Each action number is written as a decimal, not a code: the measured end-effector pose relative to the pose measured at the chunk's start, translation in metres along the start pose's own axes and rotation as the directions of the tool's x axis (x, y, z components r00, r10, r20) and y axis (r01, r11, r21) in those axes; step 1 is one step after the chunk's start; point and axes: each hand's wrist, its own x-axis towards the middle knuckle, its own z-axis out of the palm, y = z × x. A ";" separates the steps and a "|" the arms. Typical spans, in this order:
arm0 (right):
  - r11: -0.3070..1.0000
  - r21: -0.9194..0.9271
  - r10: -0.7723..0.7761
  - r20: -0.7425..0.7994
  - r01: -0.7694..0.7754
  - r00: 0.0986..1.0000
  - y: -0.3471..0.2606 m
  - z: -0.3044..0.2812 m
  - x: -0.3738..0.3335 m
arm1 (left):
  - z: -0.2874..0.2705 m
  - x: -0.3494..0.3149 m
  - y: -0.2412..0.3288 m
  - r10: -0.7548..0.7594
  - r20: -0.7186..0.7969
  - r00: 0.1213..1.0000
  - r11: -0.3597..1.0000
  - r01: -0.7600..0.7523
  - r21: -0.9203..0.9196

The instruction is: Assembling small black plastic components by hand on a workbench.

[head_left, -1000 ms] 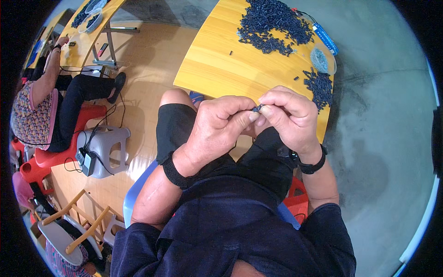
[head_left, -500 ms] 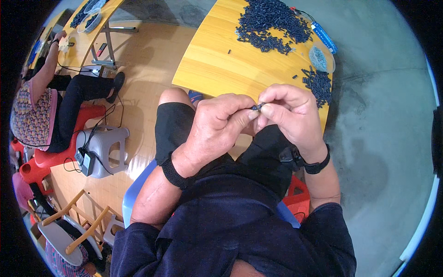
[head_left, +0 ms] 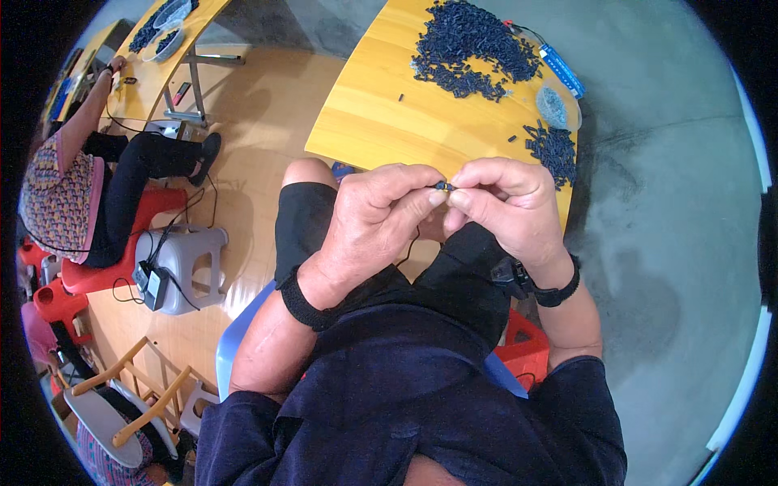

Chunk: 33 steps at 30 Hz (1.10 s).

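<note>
Pinched between thumb and forefinger of my left hand (head_left: pixel 377 215) is one end of a small dark piece (head_left: pixel 443 186). My right hand (head_left: pixel 509 206) grips its other end, and the thumb tips nearly meet over it. Fingers cover most of the piece, so its exact kind is hidden. Both hands are raised above my lap, at the near edge of the yellow table (head_left: pixel 365 113). On the table lie a large pile of short black tube-like pieces (head_left: pixel 470 53) and, closer to my right hand, a smaller heap of similar pieces (head_left: pixel 553 154).
A clear tub of pale bluish bits (head_left: pixel 553 108) stands by the table's right edge, below a blue bar-shaped object (head_left: pixel 562 71) with wires. At left, another person (head_left: pixel 61 190) sits working at a second table. Nearby are a grey stool (head_left: pixel 182 267) with cables and an overturned wooden chair (head_left: pixel 150 397).
My hands have shifted slightly, and the small piece has moved a little left between the fingertips. A thin dark cord now shows below my left hand.
</note>
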 end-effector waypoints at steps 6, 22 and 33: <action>0.998 0.001 -0.064 -0.021 0.064 0.998 -0.005 0.002 -0.002 | 0.001 -0.001 0.001 0.024 0.010 1.000 0.998 -0.025 0.051; 0.999 0.038 0.021 -0.031 -0.020 0.999 -0.013 0.003 -0.005 | 0.004 -0.006 0.002 0.009 -0.032 0.999 1.000 -0.009 0.025; 0.999 -0.030 0.026 0.012 -0.026 1.000 -0.013 0.001 -0.002 | -0.002 -0.004 0.002 0.069 0.014 0.998 0.994 -0.070 0.088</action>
